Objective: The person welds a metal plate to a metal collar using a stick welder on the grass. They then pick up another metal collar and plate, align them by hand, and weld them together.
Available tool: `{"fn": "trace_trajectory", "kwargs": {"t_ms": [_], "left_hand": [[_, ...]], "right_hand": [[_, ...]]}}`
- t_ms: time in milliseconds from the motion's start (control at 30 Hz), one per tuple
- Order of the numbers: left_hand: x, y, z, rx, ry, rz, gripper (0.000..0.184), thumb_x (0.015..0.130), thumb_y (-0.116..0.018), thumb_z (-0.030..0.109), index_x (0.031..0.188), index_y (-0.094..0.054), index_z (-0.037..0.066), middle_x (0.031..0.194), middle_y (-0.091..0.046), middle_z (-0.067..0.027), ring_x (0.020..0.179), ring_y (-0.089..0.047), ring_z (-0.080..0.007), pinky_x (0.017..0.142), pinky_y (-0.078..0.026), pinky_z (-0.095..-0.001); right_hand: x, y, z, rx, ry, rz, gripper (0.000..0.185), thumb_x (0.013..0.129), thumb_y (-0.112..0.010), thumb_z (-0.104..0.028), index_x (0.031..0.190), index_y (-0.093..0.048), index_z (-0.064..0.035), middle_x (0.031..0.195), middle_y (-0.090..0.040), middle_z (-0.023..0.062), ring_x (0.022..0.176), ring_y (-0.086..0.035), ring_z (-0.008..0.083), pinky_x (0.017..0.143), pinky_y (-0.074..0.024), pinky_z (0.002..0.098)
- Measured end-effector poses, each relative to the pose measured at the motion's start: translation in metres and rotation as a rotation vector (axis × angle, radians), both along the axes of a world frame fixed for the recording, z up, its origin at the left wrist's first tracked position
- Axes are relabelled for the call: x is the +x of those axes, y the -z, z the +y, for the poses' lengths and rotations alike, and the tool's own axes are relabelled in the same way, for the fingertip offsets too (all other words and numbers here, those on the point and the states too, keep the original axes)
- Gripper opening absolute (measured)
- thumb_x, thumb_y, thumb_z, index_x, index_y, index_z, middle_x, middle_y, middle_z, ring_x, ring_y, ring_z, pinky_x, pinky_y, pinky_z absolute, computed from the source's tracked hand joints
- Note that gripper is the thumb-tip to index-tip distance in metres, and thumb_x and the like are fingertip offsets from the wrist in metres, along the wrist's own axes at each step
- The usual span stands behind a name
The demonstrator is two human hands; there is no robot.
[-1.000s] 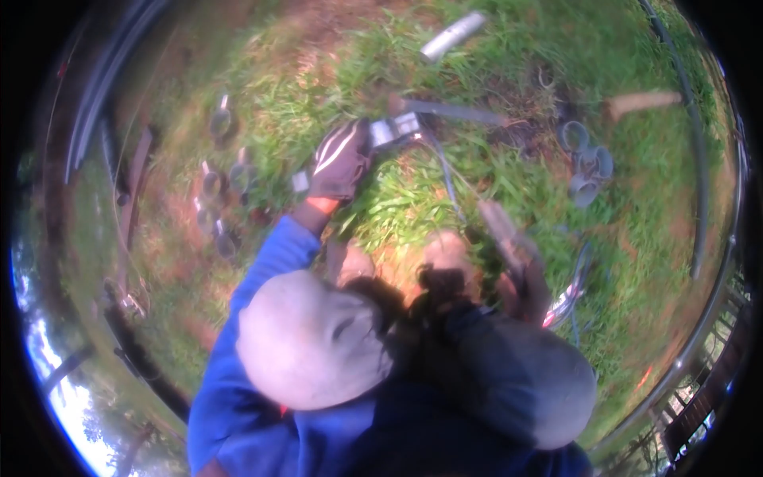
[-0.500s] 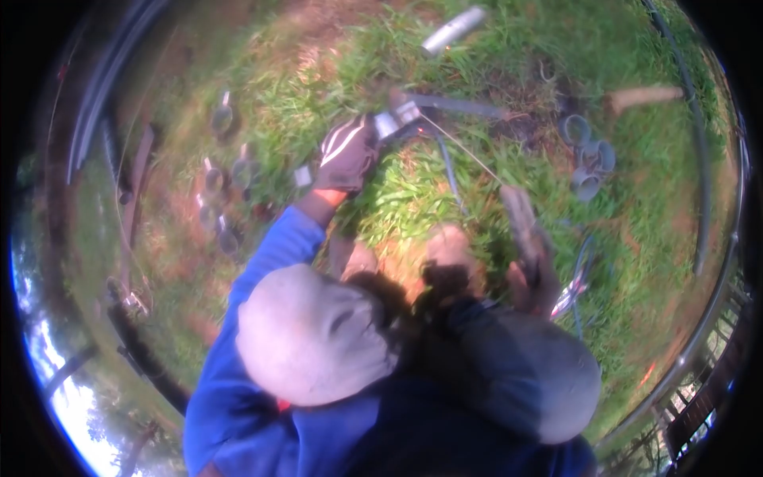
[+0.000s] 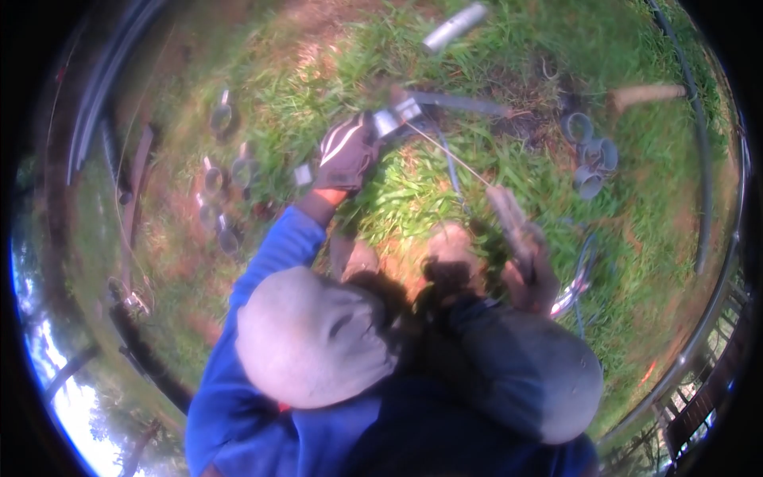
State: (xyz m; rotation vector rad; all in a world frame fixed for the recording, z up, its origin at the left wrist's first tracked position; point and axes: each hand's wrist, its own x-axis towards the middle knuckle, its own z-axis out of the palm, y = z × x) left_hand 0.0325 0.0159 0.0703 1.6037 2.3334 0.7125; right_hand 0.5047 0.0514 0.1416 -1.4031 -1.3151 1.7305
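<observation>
My left hand (image 3: 347,153), in a dark glove with white stripes, is closed round the near end of a short shiny metal piece (image 3: 387,123). That piece meets a grey flat bar (image 3: 457,102) lying over the grass. My right hand (image 3: 536,278) is wrapped round a worn welding electrode holder (image 3: 509,211). From the holder a thin electrode (image 3: 449,153) slants up and left, its tip at the metal piece; whether it touches is too blurred to tell. A thin bluish strip (image 3: 453,168) hangs below the bar.
Several pipe rings with tabs (image 3: 213,181) lie on the grass at left. More rings (image 3: 590,155) cluster at right. A silver tube (image 3: 455,28) lies at the top, a wooden handle (image 3: 648,97) at upper right. Cables (image 3: 586,262) run beside my right hand.
My right hand has shifted the electrode holder slightly left, and the electrode's tip has moved left along the metal piece. A small red glow near the tip is gone. My left hand stays put.
</observation>
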Motion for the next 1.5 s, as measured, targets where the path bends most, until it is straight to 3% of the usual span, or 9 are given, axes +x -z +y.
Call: {"fn": "trace_trajectory", "kwargs": {"t_ms": [67, 133, 233, 367, 700, 867, 1067, 1300, 1500], "left_hand": [[0.003, -0.008, 0.002, 0.023, 0.007, -0.003, 0.039, 0.098, -0.088, 0.031, 0.127, -0.078, 0.006, 0.113, -0.079, -0.0219, 0.105, -0.077, -0.0492, 0.089, -0.063, -0.0578], [0.008, -0.018, 0.004, 0.038, -0.052, -0.175, 0.035, 0.116, -0.073, 0.043, 0.122, -0.086, 0.011, 0.096, -0.082, -0.0116, 0.084, -0.078, -0.0312, 0.084, -0.066, -0.0488], [0.007, -0.019, 0.002, 0.035, 0.001, -0.083, 0.032, 0.116, -0.072, 0.041, 0.121, -0.088, 0.013, 0.098, -0.084, -0.0095, 0.085, -0.079, -0.0278, 0.082, -0.067, -0.0477], [0.006, -0.022, -0.001, 0.100, 0.088, -0.053, 0.031, 0.117, -0.072, 0.038, 0.131, -0.089, 0.016, 0.105, -0.086, -0.0085, 0.089, -0.082, -0.0264, 0.082, -0.068, -0.0462], [0.000, 0.000, 0.004, -0.017, -0.051, -0.541, 0.035, 0.118, -0.073, 0.026, 0.147, -0.080, 0.008, 0.122, -0.085, -0.0092, 0.098, -0.083, -0.0240, 0.087, -0.068, -0.0405], [0.001, -0.007, -0.001, -0.065, -0.005, -0.008, 0.043, 0.105, -0.085, 0.032, 0.138, -0.080, 0.006, 0.111, -0.079, -0.0228, 0.098, -0.076, -0.0490, 0.087, -0.061, -0.0550], [0.002, -0.006, 0.001, -0.040, 0.007, 0.010, 0.036, 0.101, -0.087, 0.030, 0.127, -0.079, 0.006, 0.107, -0.078, -0.0210, 0.098, -0.076, -0.0493, 0.086, -0.062, -0.0572], [-0.001, 0.005, -0.002, -0.006, 0.002, 0.001, 0.039, 0.096, -0.091, 0.030, 0.125, -0.080, 0.007, 0.106, -0.078, -0.0209, 0.099, -0.076, -0.0498, 0.087, -0.062, -0.0574], [0.002, -0.004, 0.002, -0.055, -0.042, -0.226, 0.028, 0.108, -0.079, 0.024, 0.131, -0.086, 0.011, 0.102, -0.081, -0.0153, 0.086, -0.076, -0.0340, 0.080, -0.062, -0.0498]], "right_hand": [[-0.007, -0.011, 0.008, -0.267, 0.143, 0.261, 0.032, 0.116, -0.077, -0.003, 0.145, -0.069, 0.0078, 0.105, -0.075, 0.0063, 0.086, -0.069, 0.0113, 0.074, -0.0577, 0.0287], [-0.011, -0.019, 0.012, -0.515, 0.273, 0.502, 0.031, 0.117, -0.076, -0.003, 0.145, -0.069, 0.0079, 0.105, -0.075, 0.0069, 0.086, -0.069, 0.0114, 0.074, -0.0575, 0.0286], [-0.010, -0.017, 0.011, -0.570, 0.264, 0.590, 0.034, 0.112, -0.081, -0.002, 0.143, -0.071, 0.0068, 0.104, -0.077, 0.0065, 0.086, -0.071, 0.0122, 0.075, -0.0585, 0.0289], [-0.002, 0.004, -0.004, 0.175, -0.047, -0.179, 0.043, 0.099, -0.090, 0.002, 0.139, -0.073, 0.0052, 0.103, -0.081, 0.0044, 0.088, -0.074, 0.0121, 0.078, -0.0600, 0.0285], [-0.007, -0.007, 0.002, 0.130, -0.046, -0.173, 0.051, 0.093, -0.093, 0.003, 0.140, -0.073, 0.0041, 0.102, -0.080, 0.0036, 0.088, -0.074, 0.0105, 0.078, -0.0591, 0.0270], [-0.021, -0.027, 0.002, 0.246, -0.112, -0.251, 0.040, 0.111, -0.078, 0.004, 0.149, -0.068, 0.0086, 0.106, -0.073, 0.0060, 0.087, -0.067, 0.0112, 0.072, -0.0551, 0.0277], [-0.010, 0.000, -0.004, 0.019, 0.047, 0.127, 0.035, 0.122, -0.065, 0.001, 0.156, -0.064, 0.0119, 0.108, -0.069, 0.0072, 0.087, -0.063, 0.0130, 0.070, -0.0526, 0.0275], [0.001, 0.005, 0.000, 0.210, -0.031, -0.254, 0.067, 0.089, -0.097, 0.000, 0.150, -0.072, 0.0051, 0.106, -0.081, 0.0086, 0.091, -0.076, 0.0152, 0.083, -0.0628, 0.0309], [0.003, 0.006, 0.004, 0.097, -0.011, -0.214, 0.070, 0.085, -0.100, -0.001, 0.150, -0.074, 0.0028, 0.107, -0.083, 0.0097, 0.092, -0.080, 0.0167, 0.084, -0.0638, 0.0319]]}}
